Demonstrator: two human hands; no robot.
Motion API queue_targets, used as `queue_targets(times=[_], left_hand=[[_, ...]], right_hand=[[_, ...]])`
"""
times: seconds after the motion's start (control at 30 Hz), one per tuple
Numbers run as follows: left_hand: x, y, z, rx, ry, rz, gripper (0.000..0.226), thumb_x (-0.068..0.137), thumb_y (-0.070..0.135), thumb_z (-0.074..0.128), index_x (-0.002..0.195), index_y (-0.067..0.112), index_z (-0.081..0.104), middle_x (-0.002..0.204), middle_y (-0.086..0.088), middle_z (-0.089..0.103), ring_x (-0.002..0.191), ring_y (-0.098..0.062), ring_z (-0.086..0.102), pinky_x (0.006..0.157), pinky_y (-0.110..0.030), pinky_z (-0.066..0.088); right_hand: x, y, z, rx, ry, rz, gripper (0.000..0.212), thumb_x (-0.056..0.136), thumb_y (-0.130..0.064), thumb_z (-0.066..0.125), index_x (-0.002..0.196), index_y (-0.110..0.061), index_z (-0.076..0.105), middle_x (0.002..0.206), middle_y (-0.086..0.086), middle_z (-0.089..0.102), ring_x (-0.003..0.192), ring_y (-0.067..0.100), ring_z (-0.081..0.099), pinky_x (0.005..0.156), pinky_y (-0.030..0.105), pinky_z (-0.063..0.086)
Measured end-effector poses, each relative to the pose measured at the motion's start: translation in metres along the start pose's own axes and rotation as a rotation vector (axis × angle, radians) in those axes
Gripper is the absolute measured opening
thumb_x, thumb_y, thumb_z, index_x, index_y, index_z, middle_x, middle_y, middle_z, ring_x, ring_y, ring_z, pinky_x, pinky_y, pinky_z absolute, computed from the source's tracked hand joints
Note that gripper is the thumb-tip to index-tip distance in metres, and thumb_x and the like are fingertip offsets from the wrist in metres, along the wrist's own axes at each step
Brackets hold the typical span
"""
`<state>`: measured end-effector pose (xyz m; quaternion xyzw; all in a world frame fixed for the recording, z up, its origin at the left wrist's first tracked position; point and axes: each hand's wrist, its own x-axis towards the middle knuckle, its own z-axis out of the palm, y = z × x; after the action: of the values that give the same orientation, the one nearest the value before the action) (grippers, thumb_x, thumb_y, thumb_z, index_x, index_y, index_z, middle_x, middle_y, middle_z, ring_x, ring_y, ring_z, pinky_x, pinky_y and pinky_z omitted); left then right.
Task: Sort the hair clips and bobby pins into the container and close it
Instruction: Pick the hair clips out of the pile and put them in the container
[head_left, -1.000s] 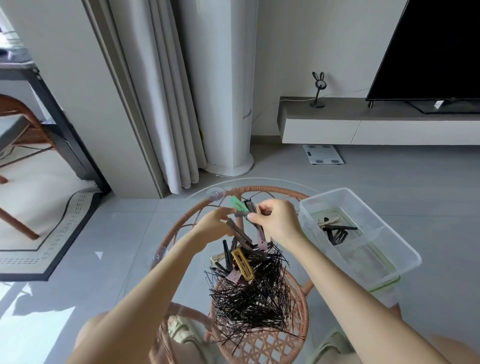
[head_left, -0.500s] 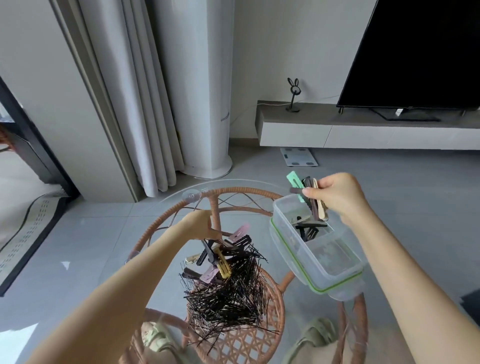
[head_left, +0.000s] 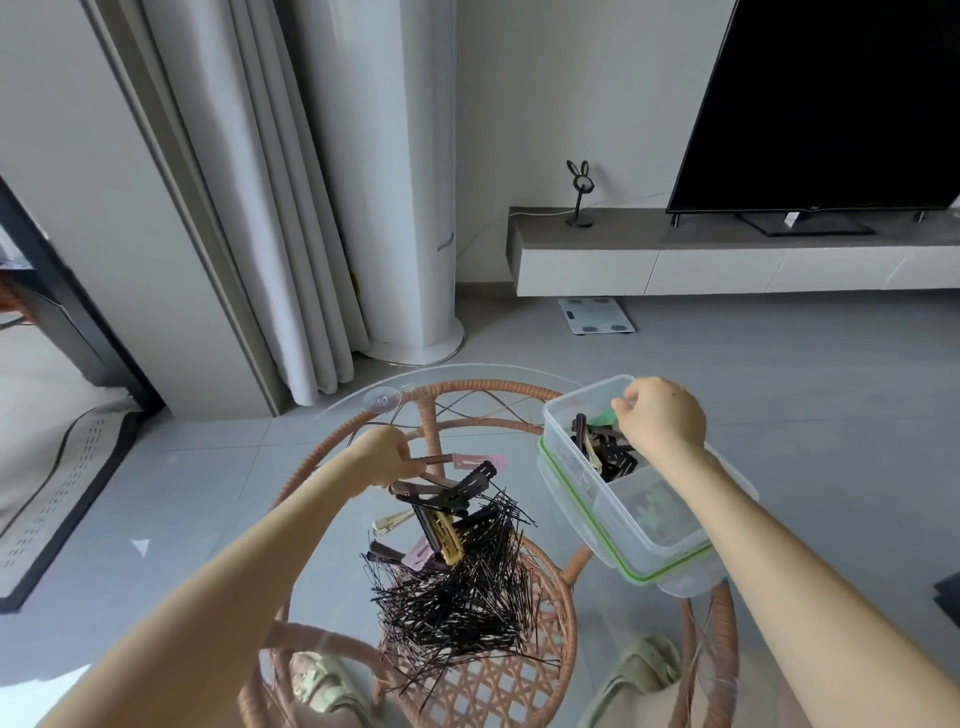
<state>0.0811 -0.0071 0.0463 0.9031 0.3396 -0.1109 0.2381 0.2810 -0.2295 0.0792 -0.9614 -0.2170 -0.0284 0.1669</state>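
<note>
While a round glass-topped rattan table (head_left: 467, 387) fills the lower view, a clear container (head_left: 631, 540) with a green seal sits open at its right edge, with dark hair clips (head_left: 605, 452) heaped in its far compartment. At the table's middle lies a black tangle of bobby pins (head_left: 457, 597), with loose clips (head_left: 441, 525) on its far side. The right hand (head_left: 662, 415) hangs over that far compartment, fingers curled, with a green clip (head_left: 605, 415) at its fingertips; whether the clip is pinched cannot be told. The left hand (head_left: 384, 460), just beyond the pile, pinches a brown clip (head_left: 431, 460) that juts rightward, with a pink clip (head_left: 480, 461) beside its tip.
</note>
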Motion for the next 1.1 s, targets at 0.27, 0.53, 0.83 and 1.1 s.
queue_targets(times=[0.27, 0.53, 0.83, 1.1], left_hand=[[-0.017, 0.015, -0.022, -0.034, 0.103, 0.066, 0.033, 0.086, 0.022, 0.058, 0.056, 0.016, 0.049, 0.076, -0.005, 0.061, 0.066, -0.020, 0.055, 0.058, -0.027, 0.042], [-0.055, 0.101, -0.071, -0.004, 0.342, 0.226, 0.023, 0.088, 0.024, 0.056, 0.075, 0.005, 0.054, 0.063, -0.003, 0.049, 0.059, -0.018, 0.043, 0.049, -0.025, 0.031], [-0.015, 0.193, -0.005, 0.016, 0.101, 0.354, 0.033, 0.087, 0.034, 0.059, 0.074, 0.005, 0.052, 0.073, -0.011, 0.053, 0.066, -0.026, 0.049, 0.053, -0.028, 0.035], [-0.012, 0.105, -0.029, 0.084, 0.012, 0.209, 0.036, 0.090, 0.020, 0.055, 0.125, 0.010, 0.057, 0.132, -0.007, 0.057, 0.114, -0.025, 0.059, 0.103, -0.034, 0.043]], right_hand=[[-0.039, 0.006, -0.011, 0.122, 0.167, -0.256, 0.017, 0.086, -0.019, 0.055, 0.084, -0.010, 0.069, 0.082, 0.009, 0.072, 0.080, 0.034, 0.060, 0.063, 0.032, 0.045], [-0.060, 0.027, -0.032, 0.206, 0.302, -0.291, 0.013, 0.083, -0.014, 0.060, 0.080, -0.008, 0.071, 0.077, 0.009, 0.072, 0.076, 0.032, 0.062, 0.061, 0.033, 0.048], [-0.069, 0.051, -0.036, 0.217, 0.280, -0.238, 0.011, 0.082, -0.012, 0.061, 0.081, -0.009, 0.071, 0.078, 0.008, 0.072, 0.076, 0.031, 0.063, 0.065, 0.032, 0.047], [-0.101, -0.008, -0.039, 0.452, 0.008, -0.461, 0.014, 0.082, -0.018, 0.064, 0.092, -0.011, 0.071, 0.087, 0.004, 0.072, 0.079, 0.018, 0.063, 0.074, 0.030, 0.051]])
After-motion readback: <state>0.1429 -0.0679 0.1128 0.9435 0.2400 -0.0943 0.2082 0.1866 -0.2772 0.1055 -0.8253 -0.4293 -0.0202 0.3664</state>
